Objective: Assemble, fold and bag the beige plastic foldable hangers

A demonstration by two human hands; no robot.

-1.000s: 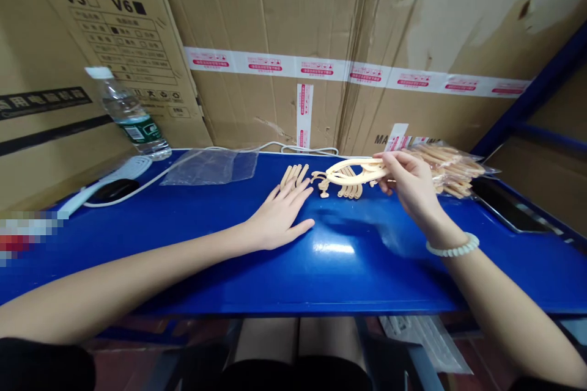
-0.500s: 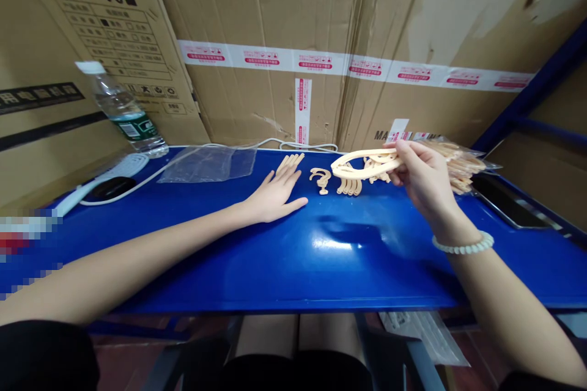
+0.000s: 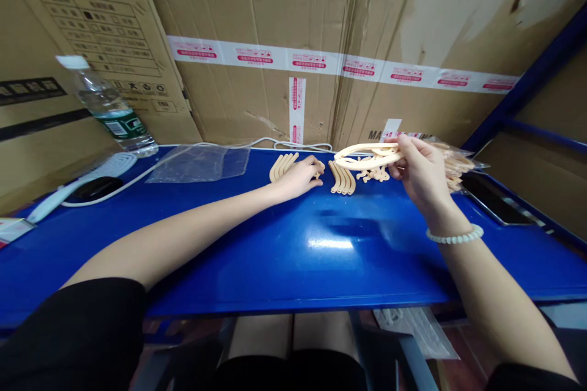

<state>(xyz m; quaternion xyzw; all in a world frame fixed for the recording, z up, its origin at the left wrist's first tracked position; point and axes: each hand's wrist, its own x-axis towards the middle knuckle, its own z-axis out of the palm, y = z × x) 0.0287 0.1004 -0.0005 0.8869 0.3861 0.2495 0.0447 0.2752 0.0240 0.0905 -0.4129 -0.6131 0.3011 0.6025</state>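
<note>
My right hand (image 3: pixel 422 165) is closed on one end of a cream plastic folding hanger (image 3: pixel 360 156), held above the table as a long, narrow loop. My left hand (image 3: pixel 298 178) rests low over the table, its fingers bent around the cream hook pieces (image 3: pixel 320 166), which it partly covers. Curved hanger arms (image 3: pixel 285 162) lie in a row just behind the left hand. Between the hands lies a second row of curved arms (image 3: pixel 343 179). Below the held loop is a small heap of cream connector pieces (image 3: pixel 373 175).
Behind my right hand are clear bags of cream parts (image 3: pixel 458 165), with a phone (image 3: pixel 495 200) beside them. To the left are a flat plastic bag (image 3: pixel 197 164), a water bottle (image 3: pixel 114 113), a white cable and a black oval object (image 3: pixel 96 189). Cardboard boxes (image 3: pixel 257 98) wall the blue table's (image 3: pixel 257 256) back.
My left hand has moved right from the left row of arms to the hook pieces, and its fingers have curled. My right hand still holds the hanger. The view has shifted slightly.
</note>
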